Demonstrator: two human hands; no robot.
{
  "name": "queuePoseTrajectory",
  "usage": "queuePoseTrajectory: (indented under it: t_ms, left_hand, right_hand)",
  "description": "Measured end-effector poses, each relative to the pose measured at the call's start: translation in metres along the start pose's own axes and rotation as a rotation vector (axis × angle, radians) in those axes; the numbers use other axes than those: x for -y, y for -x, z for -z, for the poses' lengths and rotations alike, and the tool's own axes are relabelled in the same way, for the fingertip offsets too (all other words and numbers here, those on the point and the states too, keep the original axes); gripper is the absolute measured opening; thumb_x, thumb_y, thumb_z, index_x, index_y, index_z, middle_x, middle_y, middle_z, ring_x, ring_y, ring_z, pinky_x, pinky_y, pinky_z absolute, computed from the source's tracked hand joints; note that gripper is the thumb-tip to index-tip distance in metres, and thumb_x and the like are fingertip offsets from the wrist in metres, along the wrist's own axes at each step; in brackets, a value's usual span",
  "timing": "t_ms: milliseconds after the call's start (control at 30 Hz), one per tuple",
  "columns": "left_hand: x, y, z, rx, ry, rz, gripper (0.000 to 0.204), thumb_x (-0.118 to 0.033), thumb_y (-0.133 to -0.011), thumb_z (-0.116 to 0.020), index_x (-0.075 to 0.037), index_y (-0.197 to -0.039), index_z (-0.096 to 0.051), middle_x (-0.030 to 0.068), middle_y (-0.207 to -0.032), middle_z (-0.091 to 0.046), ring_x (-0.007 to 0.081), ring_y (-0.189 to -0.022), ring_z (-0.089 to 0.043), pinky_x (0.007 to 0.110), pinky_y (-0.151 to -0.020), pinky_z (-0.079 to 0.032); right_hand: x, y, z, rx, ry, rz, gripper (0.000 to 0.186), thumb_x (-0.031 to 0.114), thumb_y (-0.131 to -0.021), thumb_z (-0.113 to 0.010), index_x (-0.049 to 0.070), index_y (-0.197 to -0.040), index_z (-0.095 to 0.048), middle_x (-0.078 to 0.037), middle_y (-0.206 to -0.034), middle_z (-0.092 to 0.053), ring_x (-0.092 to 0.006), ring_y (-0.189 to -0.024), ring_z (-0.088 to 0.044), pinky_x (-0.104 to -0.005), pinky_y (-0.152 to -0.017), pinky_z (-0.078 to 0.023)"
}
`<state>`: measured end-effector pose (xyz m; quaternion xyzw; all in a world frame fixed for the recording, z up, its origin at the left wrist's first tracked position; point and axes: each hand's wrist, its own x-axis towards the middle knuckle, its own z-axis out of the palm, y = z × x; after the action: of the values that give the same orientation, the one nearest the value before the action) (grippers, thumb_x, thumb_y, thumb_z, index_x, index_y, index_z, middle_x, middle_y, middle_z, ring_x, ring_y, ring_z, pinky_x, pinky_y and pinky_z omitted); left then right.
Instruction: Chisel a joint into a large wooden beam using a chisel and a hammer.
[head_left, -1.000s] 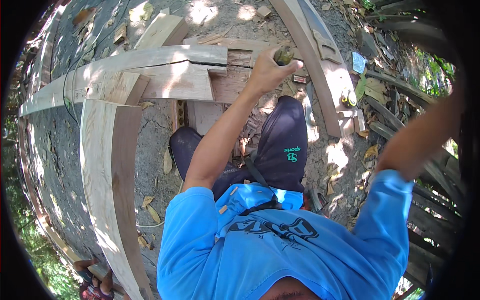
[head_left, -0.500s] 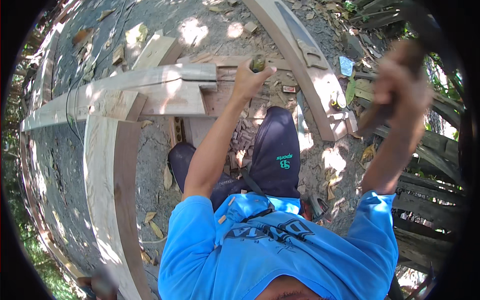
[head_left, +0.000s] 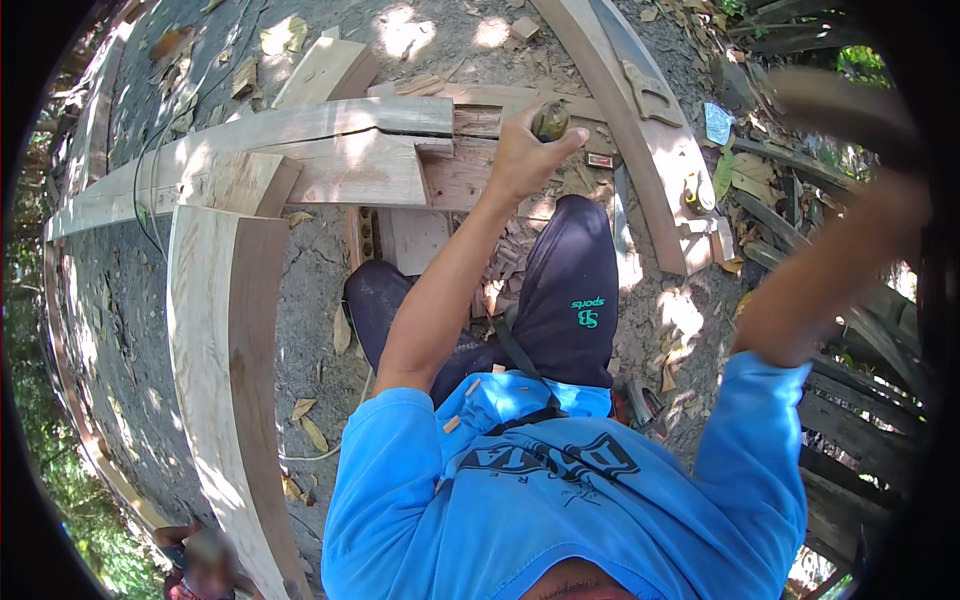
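Note:
My left hand point(head_left: 528, 158) is closed around what looks like a chisel point(head_left: 551, 121); only its worn, rounded handle end shows, and the blade is hidden. It stands over a notched wooden beam point(head_left: 468, 172) in front of my knees. Up at the right, my right hand point(head_left: 890, 215) is raised and smeared by motion. From it extends a blurred hammer point(head_left: 838, 98), well apart from the chisel. Wood chips point(head_left: 508, 262) lie between my legs, below the beam.
A long plank point(head_left: 640, 160) at the right bears a handsaw point(head_left: 652, 95) and a tape measure point(head_left: 692, 192). A small red box point(head_left: 600, 160) lies beside it. Thick timber point(head_left: 225, 380) stands at my left. Another person point(head_left: 205, 565) is at the lower left. Wooden slats point(head_left: 860, 420) line the right.
My right hand and the hammer have swung outward to the right. The view has shifted slightly; my left hand still grips the chisel over the beam. More of the other person shows.

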<state>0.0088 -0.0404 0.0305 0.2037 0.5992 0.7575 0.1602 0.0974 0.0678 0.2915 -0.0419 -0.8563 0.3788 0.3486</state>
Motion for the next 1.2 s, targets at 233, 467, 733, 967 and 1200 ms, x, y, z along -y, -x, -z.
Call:
queuePoseTrajectory:
  t_ms: [233,467,733,967,1200]
  left_hand:
    - [0.001,-0.034,0.012,-0.180,-0.082,0.073,0.021,-0.020,-0.078,-0.076,-0.004,-0.081,-0.063,-0.0005,-0.068,-0.060,0.0073,-0.058,-0.051,0.025,-0.053,-0.040]
    - [-0.020,-0.006,0.046,-0.159,0.136,0.141,0.022,-0.017,-0.090,-0.065,-0.008,-0.074,-0.053,-0.0007,-0.056,-0.048,0.0101,-0.043,-0.043,0.025,-0.044,-0.036]
    - [-0.034,0.044,0.108,-0.347,0.448,-0.141,0.015,-0.008,-0.089,-0.061,-0.007,-0.083,-0.047,0.0026,-0.062,-0.047,0.0119,-0.053,-0.043,0.031,-0.057,-0.044]
    - [0.002,0.033,0.101,-0.424,0.430,-0.222,0.016,-0.008,-0.088,-0.061,-0.008,-0.082,-0.046,0.0026,-0.063,-0.046,0.0132,-0.055,-0.044,0.033,-0.060,-0.045]
    - [0.033,0.092,0.081,-0.681,0.418,-0.339,0.007,-0.004,-0.089,-0.055,-0.006,-0.087,-0.050,0.0073,-0.066,-0.054,0.0176,-0.063,-0.054,0.037,-0.069,-0.049]
  right_hand:
    - [-0.119,0.096,-0.049,0.529,0.099,-0.198,0.040,0.018,-0.075,-0.070,-0.006,-0.105,-0.059,-0.024,-0.089,-0.066,-0.0392,-0.080,-0.065,-0.0470,-0.075,-0.050]
    - [-0.135,0.209,-0.024,0.594,0.001,-0.854,0.038,0.018,-0.074,-0.069,-0.002,-0.105,-0.061,-0.023,-0.085,-0.066,-0.0354,-0.080,-0.066,-0.0430,-0.074,-0.050]
    - [-0.172,0.278,-0.031,0.581,-0.098,-0.964,0.027,0.016,-0.074,-0.067,-0.004,-0.091,-0.058,-0.016,-0.066,-0.056,-0.0239,-0.058,-0.056,-0.0410,-0.059,-0.046]
    - [-0.183,0.262,-0.040,0.654,0.056,-1.012,0.025,0.017,-0.073,-0.064,-0.003,-0.085,-0.056,-0.016,-0.063,-0.055,-0.0249,-0.057,-0.057,-0.0411,-0.058,-0.047]
    - [-0.183,0.256,-0.044,0.654,-0.049,-1.057,0.019,0.013,-0.075,-0.064,-0.002,-0.084,-0.057,-0.010,-0.061,-0.057,-0.0196,-0.050,-0.059,-0.0365,-0.049,-0.047]
